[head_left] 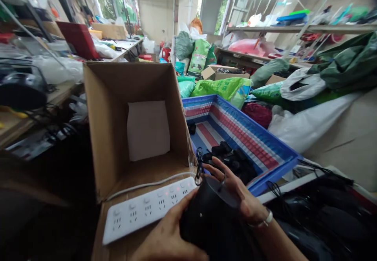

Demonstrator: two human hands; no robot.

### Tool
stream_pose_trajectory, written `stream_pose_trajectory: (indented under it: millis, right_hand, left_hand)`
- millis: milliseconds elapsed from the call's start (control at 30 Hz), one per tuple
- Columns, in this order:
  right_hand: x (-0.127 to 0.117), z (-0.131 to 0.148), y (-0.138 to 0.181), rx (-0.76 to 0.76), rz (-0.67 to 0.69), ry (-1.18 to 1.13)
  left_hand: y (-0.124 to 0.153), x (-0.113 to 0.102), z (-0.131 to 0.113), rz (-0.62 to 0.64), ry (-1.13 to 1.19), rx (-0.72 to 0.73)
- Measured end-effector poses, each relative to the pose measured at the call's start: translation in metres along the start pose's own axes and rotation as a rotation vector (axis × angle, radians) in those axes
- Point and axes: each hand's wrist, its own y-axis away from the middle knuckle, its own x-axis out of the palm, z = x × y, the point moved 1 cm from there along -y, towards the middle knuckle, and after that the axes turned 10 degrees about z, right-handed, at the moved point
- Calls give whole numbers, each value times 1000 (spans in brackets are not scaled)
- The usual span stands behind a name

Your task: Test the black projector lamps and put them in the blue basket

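Note:
A black, rounded device [218, 221] with a smooth body fills the lower middle of the view; its exact kind is not clear. My left hand [167, 229] grips its near left side, the thumb along the edge. Against its far right side lies my right hand [238, 190], fingers curving over the top end by a thin black cord. A bundled black cable [199, 164] hangs beside the fingertips. Left of the device, a white power strip [150, 206] with several sockets and small red lights rests on cardboard.
An open cardboard box [108, 135] stands on its side behind the strip, a pale sheet inside. To its right, a blue crate [259, 135] with striped lining holds black adapters [232, 158]. More black devices [332, 217] lie at lower right. Bags [220, 88] are piled behind.

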Motion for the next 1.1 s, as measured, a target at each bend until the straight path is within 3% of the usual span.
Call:
stream_pose_trajectory:
  millis: [67,133,267,367,467,533,700,767,800,900,933,1000,1100]
  right_hand:
    - [4,7,-7,89,133,-30]
    - [11,5,-12,129,164,-17]
    - [27,-15,-11,10,9,140]
    - [37,-24,-6,-45,-131,261]
    - [45,-22,-3,-159,-254,373]
    - [48,-22,-5,-243,-323,502]
    - [43,-41,-12,-401,-422,912]
    - [34,-44,-9,-316,-372,902]
    - [27,-42,-5,-205,-318,832]
    - [1,-24,16,264,-76,572]
    - [-9,-17,23,376,-51,553]
    - [-32,-9,36,480,-142,681]
    - [-56,-26,43,449,-313,994]
  left_hand:
    - [15,-5,-1,-3,35,-50]
    - [25,-8,6,-115,94,-116]
    - [35,-7,31,-405,222,-248]
    - [41,-5,33,-511,26,-206]
    - [41,-1,19,-508,-232,-135]
    - [37,3,10,-476,-230,-115]
    - [26,9,12,-534,-142,-155]
    - [24,5,14,-534,-130,-167]
    - [24,2,15,-535,-124,-181]
    - [26,-10,14,-531,-89,-246]
    - [27,-14,13,-530,-83,-265]
    - [29,-20,9,-536,-90,-276]
    - [31,-24,4,-526,-96,-269]
